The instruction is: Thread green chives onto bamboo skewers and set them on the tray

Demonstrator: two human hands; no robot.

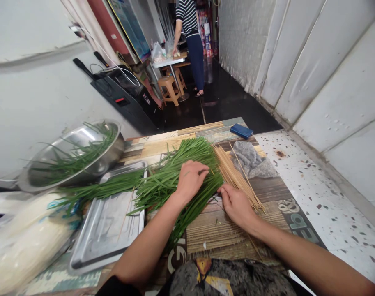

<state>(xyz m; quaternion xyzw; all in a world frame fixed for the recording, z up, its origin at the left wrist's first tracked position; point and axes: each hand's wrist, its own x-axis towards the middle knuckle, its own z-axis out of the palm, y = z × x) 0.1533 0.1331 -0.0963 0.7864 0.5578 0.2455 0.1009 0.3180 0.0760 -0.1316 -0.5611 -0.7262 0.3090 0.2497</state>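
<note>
A large heap of garlic chives [187, 154] lies across the middle of the table. My left hand [191, 179] rests over its right part, fingers curled down and closed on some of the chives. At the heap's right edge, close to the cut ends, my right hand [237, 205] has thumb and forefinger pinched together; what is between them is too small to make out. Just beyond my right hand lies a bundle of thin bamboo skewers [233, 174], with one loose skewer slanting across it.
Left stands a metal tray [109, 230] with chives along its far end and a skewer inside. Behind it is a steel bowl [109, 154] of chives. A plastic-wrapped pale bundle [30, 242], grey cloth [251, 160] and blue box [242, 131] lie around. A person [193, 45] stands at a far table.
</note>
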